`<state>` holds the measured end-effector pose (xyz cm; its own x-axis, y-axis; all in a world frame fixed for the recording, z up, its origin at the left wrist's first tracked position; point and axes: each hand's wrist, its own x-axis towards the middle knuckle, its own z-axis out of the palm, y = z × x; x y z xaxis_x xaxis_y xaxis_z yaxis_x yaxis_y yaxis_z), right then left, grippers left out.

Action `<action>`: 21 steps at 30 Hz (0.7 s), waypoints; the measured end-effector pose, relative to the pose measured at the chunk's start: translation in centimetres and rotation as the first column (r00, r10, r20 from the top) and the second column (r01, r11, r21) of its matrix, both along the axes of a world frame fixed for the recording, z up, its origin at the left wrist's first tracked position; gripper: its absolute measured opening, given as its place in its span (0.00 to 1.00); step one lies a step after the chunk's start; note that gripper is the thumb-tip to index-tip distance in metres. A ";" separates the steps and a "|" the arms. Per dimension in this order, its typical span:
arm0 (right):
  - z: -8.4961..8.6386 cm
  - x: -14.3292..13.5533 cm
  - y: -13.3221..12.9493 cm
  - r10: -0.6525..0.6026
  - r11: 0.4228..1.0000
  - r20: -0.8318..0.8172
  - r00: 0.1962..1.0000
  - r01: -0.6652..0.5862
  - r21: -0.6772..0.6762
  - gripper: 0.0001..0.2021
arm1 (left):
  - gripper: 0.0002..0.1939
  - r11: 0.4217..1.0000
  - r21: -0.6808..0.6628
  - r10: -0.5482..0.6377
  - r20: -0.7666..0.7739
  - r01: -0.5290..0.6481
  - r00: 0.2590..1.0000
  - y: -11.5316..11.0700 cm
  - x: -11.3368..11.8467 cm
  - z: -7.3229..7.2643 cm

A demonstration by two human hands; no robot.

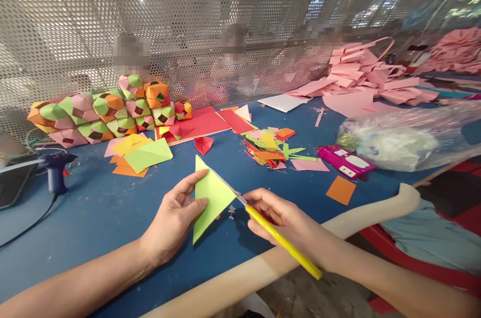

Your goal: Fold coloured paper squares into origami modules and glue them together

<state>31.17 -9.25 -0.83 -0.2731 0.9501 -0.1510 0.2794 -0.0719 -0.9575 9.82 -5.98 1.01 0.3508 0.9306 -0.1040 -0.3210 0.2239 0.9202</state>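
While your left hand [176, 218] pinches a folded triangle of lime-green paper [210, 197] between thumb and fingers, your right hand [280, 218] is closed around a yellow-handled craft knife [281, 240], whose thin blade lies along the paper's upper right edge. You hold the green paper just above the blue table [93, 208], near its front edge and between your two hands. It looks light and thin, likely to bend or crease under any pressure and to tear easily, so the sensible hold is at the left edge, clear of the blade, where your fingers already sit. It is a sharp-cornered triangle, one point up and one down, with a flat matte surface and a crisp fold line. Farther back on the table stands a stack of folded paper blocks [108, 110] in green, orange and pink, with loose green and orange sheets [141, 155] lying before it. Red sheets [210, 122] lie beside the blocks, and a scatter of coloured offcuts [272, 147] sits past the knife tip. To your left rests a blue glue gun [56, 170] with its cord trailing. To your right lie a magenta packet [345, 160], an orange paper square [340, 190] and a clear plastic bag [409, 135], with heaps of pink paper strips [368, 75] behind. A perforated metal screen [188, 17] backs the table.
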 end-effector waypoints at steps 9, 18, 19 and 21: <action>0.7 -0.3 0.0 0.029 0.999 0.005 1.000 -0.029 0.044 0.15 | 0.24 1.000 0.019 -0.025 -0.019 0.025 1.000 -0.3 0.0 -0.2; 0.2 -0.7 -0.1 0.031 0.998 -0.107 0.994 -0.037 -0.052 0.09 | 0.23 1.000 0.015 -0.018 -0.014 0.018 1.000 -0.3 -0.1 -0.2; 0.2 -0.7 -0.1 0.034 0.998 -0.107 0.994 -0.040 -0.054 0.09 | 0.24 1.000 0.013 -0.019 -0.013 0.020 1.000 -0.3 -0.1 -0.3; 0.5 -0.8 -0.1 0.046 0.997 -0.114 0.992 -0.052 -0.052 0.10 | 0.24 0.999 0.007 -0.033 -0.013 0.033 0.999 -0.3 -0.1 -0.3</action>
<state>30.40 -9.30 -0.38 -0.3371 0.9263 -0.1685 0.1744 -0.1145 -0.9780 9.72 -6.31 0.67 0.3799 0.9193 -0.1025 -0.3014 0.2278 0.9259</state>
